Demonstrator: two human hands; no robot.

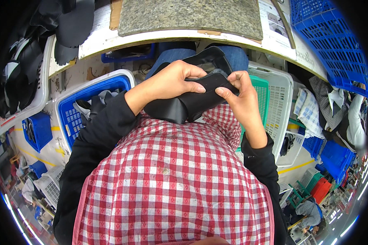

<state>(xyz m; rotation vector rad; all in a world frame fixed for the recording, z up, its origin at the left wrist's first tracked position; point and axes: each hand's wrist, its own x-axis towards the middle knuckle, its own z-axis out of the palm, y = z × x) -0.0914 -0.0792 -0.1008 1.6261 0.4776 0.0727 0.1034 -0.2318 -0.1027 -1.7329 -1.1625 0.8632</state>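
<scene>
A black leather shoe upper (200, 98) lies across my lap, its smooth rounded part towards the left. My left hand (171, 83) pinches its top edge between thumb and fingers. At the edge's right end my right hand (245, 98) grips the leather the same way, with the thumb on the near face. Both hands are closed, a short gap apart. Beyond them another flap of black leather (221, 57) rises over my jeans; I cannot tell whether it joins the held upper. The fingers behind the leather are partly hidden.
A grey stone slab (188, 18) rests on the white worktable (98, 41) ahead. Black leather pieces (73, 28) hang over its left end. A blue basket (65, 118) stands left, a green basket (262, 98) in a white crate (284, 106) right. Upper right is a blue crate (331, 41).
</scene>
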